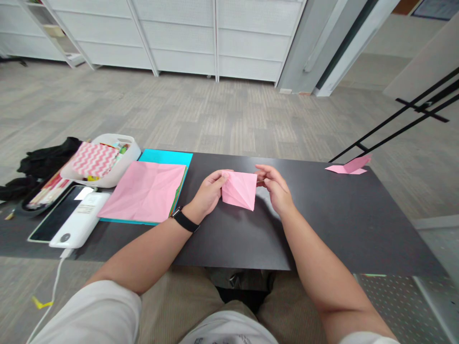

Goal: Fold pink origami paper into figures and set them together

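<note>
A pink sheet of origami paper (239,190), folded down to a small square with a diagonal crease, is held up just over the dark table. My left hand (211,191) pinches its upper left corner between thumb and fingers. Beside the paper's right edge is my right hand (275,187), its fingers spread and slightly curled, with nothing seen in them. Whether its fingertips brush the edge I cannot tell. A larger creased pink sheet (147,188) lies left of my left wrist, on top of a stack of coloured paper.
A folded pink paper figure (349,166) stands at the table's (337,220) far right. On the left are a white basket (125,165) of supplies, a phone (59,210), a white power bank (79,220) with a cable (57,277), and black cloth (48,155).
</note>
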### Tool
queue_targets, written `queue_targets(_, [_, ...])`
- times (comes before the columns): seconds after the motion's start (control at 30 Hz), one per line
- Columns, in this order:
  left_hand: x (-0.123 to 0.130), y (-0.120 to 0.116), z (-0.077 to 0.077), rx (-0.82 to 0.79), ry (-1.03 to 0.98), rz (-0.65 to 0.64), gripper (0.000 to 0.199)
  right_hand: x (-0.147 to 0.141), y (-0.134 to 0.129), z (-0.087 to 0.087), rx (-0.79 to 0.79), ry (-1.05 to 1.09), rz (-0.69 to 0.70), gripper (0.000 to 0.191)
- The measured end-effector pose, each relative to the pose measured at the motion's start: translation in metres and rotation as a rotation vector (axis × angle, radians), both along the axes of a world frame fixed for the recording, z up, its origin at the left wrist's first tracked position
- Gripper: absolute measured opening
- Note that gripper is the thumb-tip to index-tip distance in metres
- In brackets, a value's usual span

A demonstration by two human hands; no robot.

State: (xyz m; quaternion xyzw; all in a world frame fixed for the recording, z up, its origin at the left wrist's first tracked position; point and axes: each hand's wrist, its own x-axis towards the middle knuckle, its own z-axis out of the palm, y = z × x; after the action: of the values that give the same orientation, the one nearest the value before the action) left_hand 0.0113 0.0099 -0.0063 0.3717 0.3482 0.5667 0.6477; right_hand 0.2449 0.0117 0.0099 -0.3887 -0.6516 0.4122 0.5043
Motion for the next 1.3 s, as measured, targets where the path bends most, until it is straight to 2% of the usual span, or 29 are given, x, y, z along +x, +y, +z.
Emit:
queue_targets(0.07, [-0.001, -0.003, 0.002, 0.067, 0.102, 0.019, 0.042, 0.002, -0.001, 0.002, 0.023, -0.021, -0.006, 0.036])
queue_targets(0.23, [-0.008, -0.016, 0.020, 0.364, 0.465, 0.071, 0.038, -0.002, -0.012, 0.018, 0.242, -0.254, -0.105, 0.018])
queue_targets(0.37, [-0.015, -0.021, 0.029, 0.384, 0.506, 0.112, 0.037, -0.007, -0.016, 0.026, 0.268, -0.273, -0.123, 0.014])
queue_targets(0.53, [-0.016, -0.014, 0.020, 0.270, 0.471, 0.108, 0.036, -0.009, -0.015, 0.022, 0.138, -0.229, -0.025, 0.011])
queue_targets(0.8, [-0.014, -0.005, 0.007, 0.190, 0.467, 0.008, 0.041, -0.004, -0.006, 0.006, -0.203, -0.120, 0.147, 0.031])
queue_targets(0.93, [-0.014, -0.004, 0.005, 0.141, 0.454, -0.080, 0.051, 0.006, 0.003, 0.001, -0.284, -0.052, 0.121, 0.034])
queue_targets(1.03, [-0.014, -0.002, 0.001, 0.094, 0.480, -0.127, 0.059, 0.018, 0.010, -0.003, -0.301, -0.109, 0.062, 0.032])
queue_targets(1.13, [-0.014, -0.001, -0.005, 0.072, 0.538, -0.161, 0.059, 0.026, 0.013, -0.006, -0.194, -0.306, -0.020, 0.026])
queue_targets(1.23, [-0.010, -0.002, -0.010, 0.100, 0.600, -0.186, 0.057, 0.022, 0.010, -0.007, 0.051, -0.456, -0.126, 0.019])
queue_targets(1.3, [-0.006, -0.004, -0.011, 0.146, 0.660, -0.189, 0.054, 0.014, 0.007, -0.009, 0.194, -0.546, -0.127, 0.019])
